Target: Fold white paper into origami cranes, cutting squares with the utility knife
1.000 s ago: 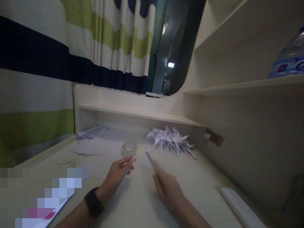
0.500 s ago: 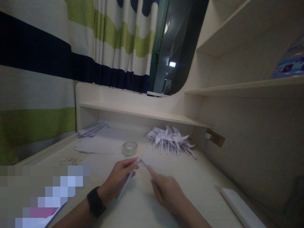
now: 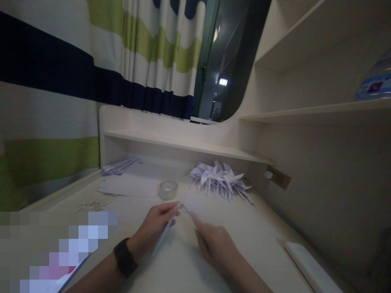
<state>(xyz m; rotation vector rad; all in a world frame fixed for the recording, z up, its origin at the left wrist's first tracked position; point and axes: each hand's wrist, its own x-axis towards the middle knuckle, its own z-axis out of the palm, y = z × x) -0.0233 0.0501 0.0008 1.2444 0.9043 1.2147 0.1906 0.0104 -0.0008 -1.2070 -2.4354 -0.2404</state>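
My left hand point(image 3: 152, 230), with a black band on the wrist, pinches a thin rolled white paper stick point(image 3: 163, 236) that slants down toward me. My right hand point(image 3: 215, 242) holds a small white paper sheet point(image 3: 195, 205) by its near edge, its forefinger at the stick's upper tip. A roll of clear tape point(image 3: 168, 190) stands just beyond my left hand. A heap of white paper pinwheels point(image 3: 218, 179) lies farther back on the desk point(image 3: 262, 240).
Flat white sheets point(image 3: 131, 187) and a bundle of paper sticks point(image 3: 119, 166) lie at the back left under a low shelf point(image 3: 183, 144). A white flat object point(image 3: 308, 266) rests at the right edge. A wall socket point(image 3: 277, 176) and a striped curtain point(image 3: 91, 73) border the desk.
My right hand has drawn left until its forefinger and the paper sheet meet the stick's tip. My left hand has tilted the stick slightly and stayed in place.
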